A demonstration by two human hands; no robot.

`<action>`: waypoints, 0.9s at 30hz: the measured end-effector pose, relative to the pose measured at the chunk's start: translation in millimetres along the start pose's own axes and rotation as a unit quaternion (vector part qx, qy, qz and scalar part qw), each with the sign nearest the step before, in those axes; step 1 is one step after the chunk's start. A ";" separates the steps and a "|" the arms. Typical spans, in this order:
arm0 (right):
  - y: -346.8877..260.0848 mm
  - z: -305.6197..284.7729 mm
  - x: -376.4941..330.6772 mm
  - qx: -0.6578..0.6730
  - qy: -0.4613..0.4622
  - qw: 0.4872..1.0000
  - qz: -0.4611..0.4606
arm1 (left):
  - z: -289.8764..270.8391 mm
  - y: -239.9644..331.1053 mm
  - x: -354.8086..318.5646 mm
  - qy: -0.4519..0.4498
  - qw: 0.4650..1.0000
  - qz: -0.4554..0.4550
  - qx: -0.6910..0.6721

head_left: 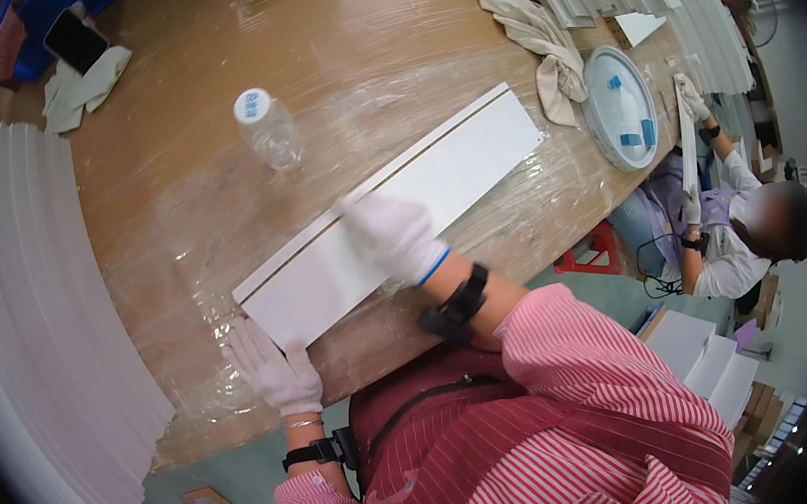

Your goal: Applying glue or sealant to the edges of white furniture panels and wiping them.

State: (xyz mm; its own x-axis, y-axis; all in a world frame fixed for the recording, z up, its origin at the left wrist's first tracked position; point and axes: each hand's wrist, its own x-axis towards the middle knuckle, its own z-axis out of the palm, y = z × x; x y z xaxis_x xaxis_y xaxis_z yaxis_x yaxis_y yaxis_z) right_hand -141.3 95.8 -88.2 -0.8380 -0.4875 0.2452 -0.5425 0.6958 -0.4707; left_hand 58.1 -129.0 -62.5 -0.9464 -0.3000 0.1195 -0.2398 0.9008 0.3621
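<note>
A long white panel (481,147) with a dark groove along its far edge lies slantwise on the film-covered table. My left hand (275,370), in a white knitted glove, is at the panel's near left corner with fingers stretched out and thumb apart. Over the panel's middle is my right hand (394,236), also gloved. Motion smears its fingers, so whether anything is in them cannot be made out. Beyond the panel stands a clear plastic bottle (270,132) with a white lid.
Tall stacks of white panels (39,317) line the left side. At right lie a crumpled cloth (528,35) and a round white lid-like tray (620,110) holding blue pieces. A phone (75,40) rests by another cloth. A co-worker (722,223) handles a white strip near a red stool (590,251).
</note>
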 end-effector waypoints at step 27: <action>197.0 -130.1 32.8 -0.132 0.177 0.958 0.182 | -6.1 12.5 2.6 -0.043 0.997 -0.061 0.023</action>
State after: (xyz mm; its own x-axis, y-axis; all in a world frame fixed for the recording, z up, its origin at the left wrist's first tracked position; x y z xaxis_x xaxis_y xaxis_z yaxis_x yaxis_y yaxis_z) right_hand -283.4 285.5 -62.7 -0.9166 -0.0103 0.3997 -0.1676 0.9175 -0.3607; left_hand 53.9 -120.4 -52.0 -0.9238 -0.3829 -0.0033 -0.3630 0.8730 0.3257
